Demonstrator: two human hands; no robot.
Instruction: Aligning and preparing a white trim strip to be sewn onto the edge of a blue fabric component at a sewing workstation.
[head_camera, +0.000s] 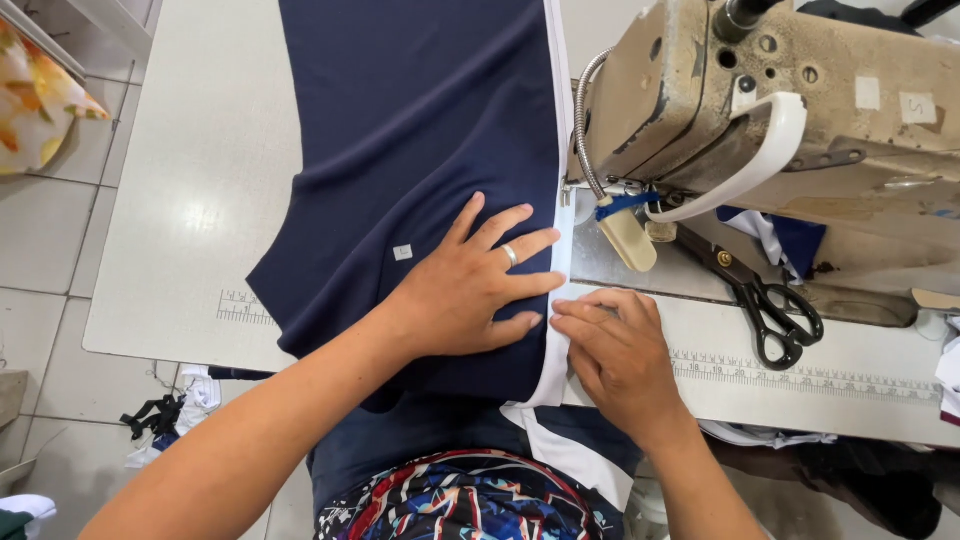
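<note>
1. We judge the main risk to be slippage between the two layers; the white trim strip (556, 330) lies along the right edge of the navy fabric (420, 120), and if our hands press unevenly the strip could creep off that edge just in front of the sewing machine (800, 110).
2. We judge a second risk at the needle area; the fingertips of our right hand (615, 360) sit near the front of the sewing machine, and moving closer to the foot would put them in danger; the foot itself is too hidden for us to place exactly.
3. The scissors (765, 295) lie on the table (190, 200) under the arm of the sewing machine, well right of the seam; a tug on the fabric could catch loose scraps there.
4. Left hand (470, 285): flat, palm down, fingers spread on the navy fabric, tips touching the trim strip; it grips nothing; a ring sits on one finger.
5. Right hand: fingers together and curled down, pressing the trim strip from the right; whether it pinches the strip we cannot tell.
6. The hands lie just beside each other, fingertips nearly meeting over the strip, directly in front of the sewing machine.
</note>
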